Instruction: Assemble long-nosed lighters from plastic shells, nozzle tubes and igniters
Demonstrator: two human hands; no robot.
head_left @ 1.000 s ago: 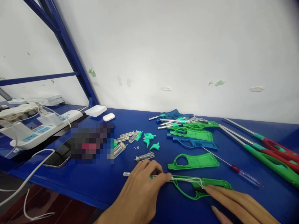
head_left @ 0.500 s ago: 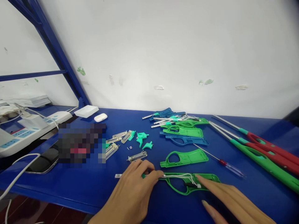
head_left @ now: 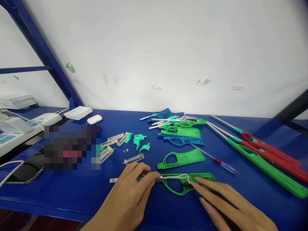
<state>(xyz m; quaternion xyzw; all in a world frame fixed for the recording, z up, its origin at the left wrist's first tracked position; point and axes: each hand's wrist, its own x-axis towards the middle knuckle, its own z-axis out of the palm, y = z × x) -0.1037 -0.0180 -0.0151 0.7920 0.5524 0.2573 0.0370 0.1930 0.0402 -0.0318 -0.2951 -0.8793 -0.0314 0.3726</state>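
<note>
Here, a green half-shell (head_left: 205, 176) lies hollow side up near the front of the blue tabletop (head_left: 163, 213), directly before the person. Its long axis runs left to right, almost level across the view: the handle end lies to the right, and the metal tube (head_left: 113, 180) points left, its slotted tip showing past the knuckles. The ring-shaped guard bulges toward the person.

The left hand (head_left: 131, 192) is clamped on the metal tube, thumb and fingers pinched where it meets the shell. The right hand (head_left: 231, 202) has its thumb apart from its fingers, and its fingertips rest at the handle, beside the looped white wires (head_left: 178, 176) and a black piece (head_left: 185, 184).

Just beyond lies a matching green half (head_left: 190, 158), its narrow end also pointing left. A screwdriver (head_left: 218, 161) slants with its tip up and left. At the right, a whole green lighter (head_left: 264, 166) points its rod away and left. Faint marks on a white box (head_left: 78, 113) are too small to read.
</note>
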